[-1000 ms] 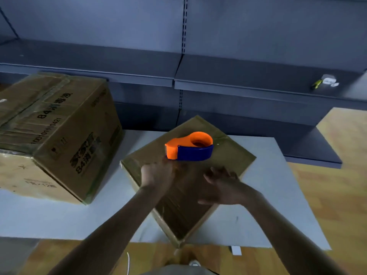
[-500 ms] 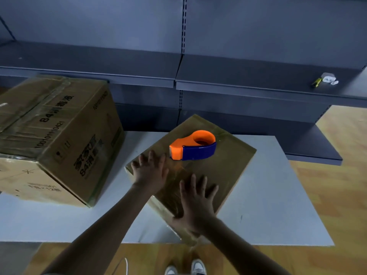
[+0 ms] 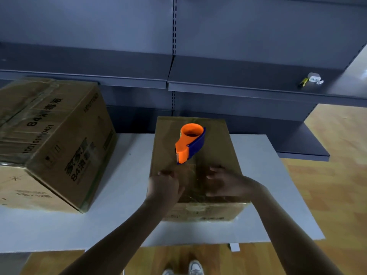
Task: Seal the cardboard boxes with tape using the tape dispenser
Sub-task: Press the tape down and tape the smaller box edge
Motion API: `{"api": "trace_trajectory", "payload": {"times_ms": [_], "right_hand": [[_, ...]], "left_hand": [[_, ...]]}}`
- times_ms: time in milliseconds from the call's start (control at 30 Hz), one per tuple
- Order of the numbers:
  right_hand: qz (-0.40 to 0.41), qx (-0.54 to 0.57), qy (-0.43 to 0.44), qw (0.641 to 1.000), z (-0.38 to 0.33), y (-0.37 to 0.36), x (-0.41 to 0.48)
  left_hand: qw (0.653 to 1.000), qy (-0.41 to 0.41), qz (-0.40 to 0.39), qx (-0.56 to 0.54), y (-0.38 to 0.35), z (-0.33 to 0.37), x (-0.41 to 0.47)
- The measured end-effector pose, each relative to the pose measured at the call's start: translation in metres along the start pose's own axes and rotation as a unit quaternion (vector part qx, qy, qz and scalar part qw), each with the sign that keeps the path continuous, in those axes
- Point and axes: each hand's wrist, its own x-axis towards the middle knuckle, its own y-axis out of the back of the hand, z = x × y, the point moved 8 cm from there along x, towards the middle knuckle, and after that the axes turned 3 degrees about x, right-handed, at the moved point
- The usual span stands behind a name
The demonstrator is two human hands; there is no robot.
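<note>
Head view, looking down and forward.

Smaller brown cardboard box (image 3: 216, 147) stands on the white desk (image 3: 123, 225), centre of view, long side running away from the person. Top flaps are down; glossy clear film or tape shows over the near part of the top.

Orange and blue plastic tape dispenser (image 3: 189, 142) lies on that box's top, toward the far half, its round orange hub to the rear and its narrow end pointing at the hands. Neither hand touches it.

Left hand (image 3: 163, 186): on the near left part of the box top, at the edge. Fingers (image 3: 165, 173) curled in toward the palm. Blur; cannot tell whether they pinch anything.

Right hand (image 3: 224, 183): on the near right part of the box top, just beside the left hand with a gap between. Fingers (image 3: 213, 170) bent, slightly spread, tips on the surface, closed round nothing.

Large brown cardboard box (image 3: 59, 135) with black printing stands on the desk's left, apart from the smaller box, its top bearing clear tape.

Behind the desk: dark grey metal shelving (image 3: 238, 76); small yellow and white items (image 3: 312, 78) on a shelf at right. Wooden floor (image 3: 327, 185) at right; pale shoes (image 3: 195, 267) below the desk edge.
</note>
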Motion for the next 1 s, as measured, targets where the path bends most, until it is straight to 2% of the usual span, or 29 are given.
{"api": "trace_trajectory", "payload": {"times_ms": [67,133,167,200,267,367,500,567,667,733,800,867,1000], "right_hand": [[0.121,0.05,0.015,0.991,-0.018,0.036,0.007],[0.256,-0.017,0.037,0.966,-0.036,0.071,0.016],[0.29,-0.043,0.046,0.955,-0.042,0.08,0.025],[0.291,-0.059,0.05,0.954,-0.046,0.084,0.037],[0.238,-0.07,0.056,0.967,-0.051,0.083,0.063],[0.166,-0.081,0.051,0.982,-0.048,0.08,0.092],[0.158,-0.135,0.039,0.977,-0.047,0.082,0.111],[0.165,-0.145,0.042,0.975,-0.047,0.083,0.113],[0.183,-0.132,0.063,0.972,-0.048,0.087,0.107],[0.183,-0.108,0.093,0.973,-0.053,0.092,0.096],[0.179,-0.059,0.12,0.975,-0.06,0.099,0.079],[0.187,0.0,0.128,0.974,-0.064,0.111,0.057],[0.181,0.057,0.149,0.97,-0.074,0.117,0.017]], "left_hand": [[0.998,0.019,0.032,-0.046,0.009,-0.013,0.005],[0.988,0.045,0.06,-0.139,0.013,-0.026,0.014],[0.975,0.051,0.079,-0.199,0.016,-0.031,0.019],[0.96,0.053,0.096,-0.259,0.019,-0.035,0.024],[0.928,0.054,0.112,-0.351,0.021,-0.038,0.034],[0.893,0.091,0.091,-0.431,0.011,-0.04,0.047],[0.849,0.124,0.095,-0.505,-0.003,-0.04,0.055],[0.826,0.112,0.093,-0.545,-0.007,-0.039,0.056],[0.821,0.073,0.061,-0.563,-0.013,-0.037,0.058],[0.806,0.078,0.08,-0.581,-0.007,-0.045,0.055],[0.745,0.089,0.107,-0.652,0.006,-0.059,0.049],[0.681,0.063,0.111,-0.721,0.022,-0.068,0.042],[0.607,-0.046,0.013,-0.793,0.044,-0.067,0.023]]}}
